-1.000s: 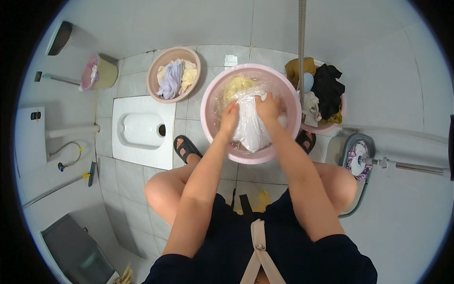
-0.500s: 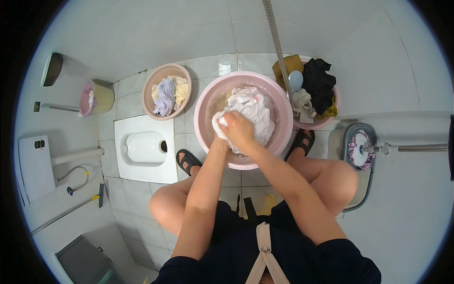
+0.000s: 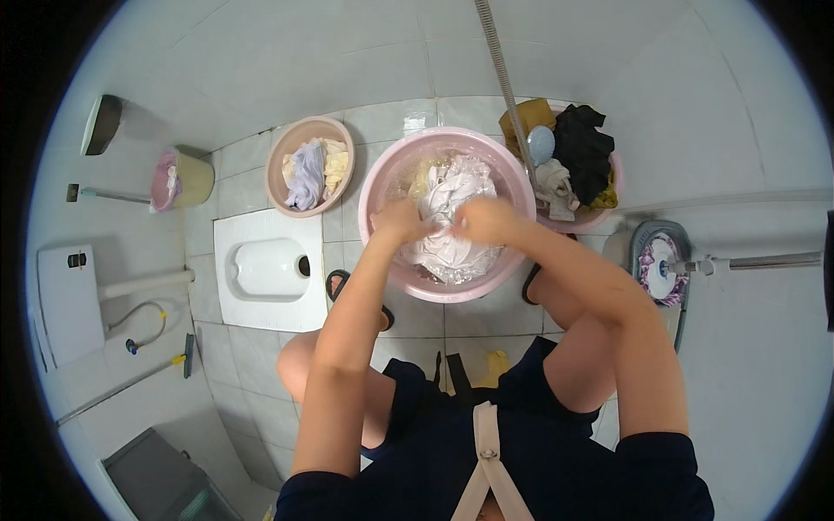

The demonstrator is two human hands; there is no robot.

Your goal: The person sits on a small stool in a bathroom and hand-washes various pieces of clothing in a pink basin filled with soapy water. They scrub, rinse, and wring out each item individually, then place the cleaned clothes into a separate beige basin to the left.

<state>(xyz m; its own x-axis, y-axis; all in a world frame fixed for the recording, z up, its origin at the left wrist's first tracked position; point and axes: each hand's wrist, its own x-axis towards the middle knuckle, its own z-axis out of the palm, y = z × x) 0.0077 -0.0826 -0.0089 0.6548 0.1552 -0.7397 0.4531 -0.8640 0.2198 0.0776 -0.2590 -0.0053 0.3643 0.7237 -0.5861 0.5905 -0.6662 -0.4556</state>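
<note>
- At the far left of the work area, a small pink basin (image 3: 272,182) stands on the floor, holding a lavender cloth (image 3: 306,174) and cream fabric.
- Next, the person's left hand (image 3: 401,221) reaches over the near-left side of a large pink basin (image 3: 447,297). Its blurred fingers point right, at the cloth's left edge; whether they grip it, I cannot tell.
- In the middle, inside the large basin, a bunched, wet white cloth (image 3: 460,182) lies between the hands, its longer direction running from the far side toward the person.
- The right hand (image 3: 488,221) comes in from the right, fingers bent leftward. It overlaps the cloth more, so seems the nearer hand; blur hides whether its fingers are clamped.
- At the right, a third basin (image 3: 618,169) holds a black garment (image 3: 582,152).
</note>
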